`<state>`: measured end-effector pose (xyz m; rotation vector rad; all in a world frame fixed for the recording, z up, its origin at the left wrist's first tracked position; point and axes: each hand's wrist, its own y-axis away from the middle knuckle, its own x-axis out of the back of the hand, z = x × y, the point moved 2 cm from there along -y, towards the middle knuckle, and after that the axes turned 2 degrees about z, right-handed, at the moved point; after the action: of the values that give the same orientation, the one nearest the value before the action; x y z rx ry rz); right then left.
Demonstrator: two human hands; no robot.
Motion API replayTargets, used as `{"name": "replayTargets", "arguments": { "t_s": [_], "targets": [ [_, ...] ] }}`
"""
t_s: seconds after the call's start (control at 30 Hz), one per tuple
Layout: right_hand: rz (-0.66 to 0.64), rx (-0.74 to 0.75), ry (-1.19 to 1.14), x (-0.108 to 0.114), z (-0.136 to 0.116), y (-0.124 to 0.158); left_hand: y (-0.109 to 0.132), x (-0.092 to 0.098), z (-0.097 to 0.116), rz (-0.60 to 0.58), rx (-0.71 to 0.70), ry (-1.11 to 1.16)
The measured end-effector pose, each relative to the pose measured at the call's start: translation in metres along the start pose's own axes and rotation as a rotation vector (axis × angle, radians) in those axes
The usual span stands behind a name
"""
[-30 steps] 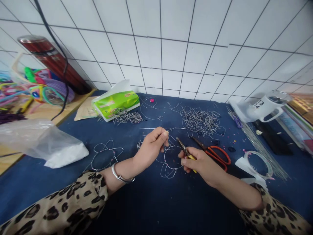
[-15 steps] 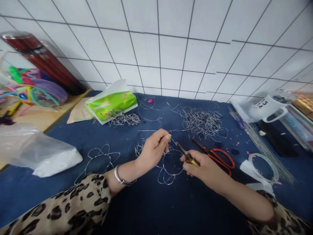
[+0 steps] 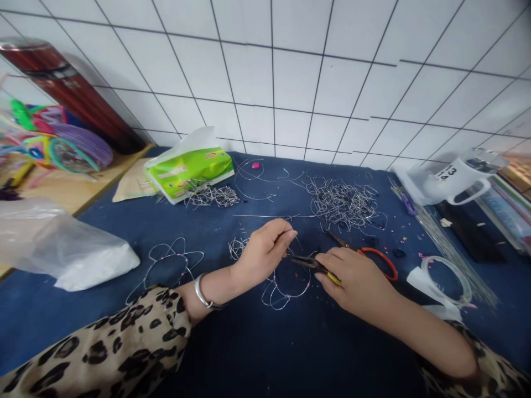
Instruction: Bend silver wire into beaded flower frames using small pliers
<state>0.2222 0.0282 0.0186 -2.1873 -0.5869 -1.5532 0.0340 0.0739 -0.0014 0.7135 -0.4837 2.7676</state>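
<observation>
My left hand (image 3: 267, 249) is closed in a pinch on a thin wire piece, whose looped frame (image 3: 289, 296) with small pink beads hangs below the fingers. In my right hand (image 3: 352, 276) are pliers (image 3: 309, 263) with yellow on the handles, their dark jaws pointing left at the wire just under my left fingertips. Whether the jaws grip the wire cannot be made out. Just behind my right hand lie scissors (image 3: 379, 258) with orange handles, partly covered by it. A similar beaded wire frame (image 3: 168, 265) rests on the blue cloth to the left.
A tangled heap of wire pieces (image 3: 344, 202) lies beyond my hands. Around the edges are a green tissue pack (image 3: 191, 171), a plastic bag (image 3: 95, 265), a wire coil (image 3: 448, 281), straight wires (image 3: 452, 251) and a white mug (image 3: 460, 179). A red thermos (image 3: 74, 94) stands back left.
The pliers have swung from a slant to nearly level, and their tips have moved left and down toward my left fingers. My right hand has turned over, covering more of the scissors.
</observation>
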Motion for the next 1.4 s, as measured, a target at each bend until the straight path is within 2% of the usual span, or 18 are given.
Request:
{"name": "replayTargets", "arguments": {
  "t_s": [0.13,0.4,0.83,1.07,1.4],
  "targets": [
    [-0.034,-0.004,0.061,0.0,-0.001,-0.001,0.0,-0.001,0.001,-0.006,-0.033,-0.018],
    [-0.047,-0.005,0.148,0.0,-0.003,-0.001,0.001,-0.003,-0.001,-0.055,-0.008,0.068],
    [-0.042,-0.012,0.148,0.007,-0.003,-0.001,-0.002,-0.004,-0.008,-0.112,0.071,0.262],
    [-0.035,-0.013,0.146,0.009,-0.003,-0.001,-0.001,-0.005,-0.006,-0.176,0.057,0.332],
    [-0.049,-0.017,0.161,0.009,0.001,0.0,-0.001,-0.004,-0.005,-0.187,0.03,0.362]
  ]
}}
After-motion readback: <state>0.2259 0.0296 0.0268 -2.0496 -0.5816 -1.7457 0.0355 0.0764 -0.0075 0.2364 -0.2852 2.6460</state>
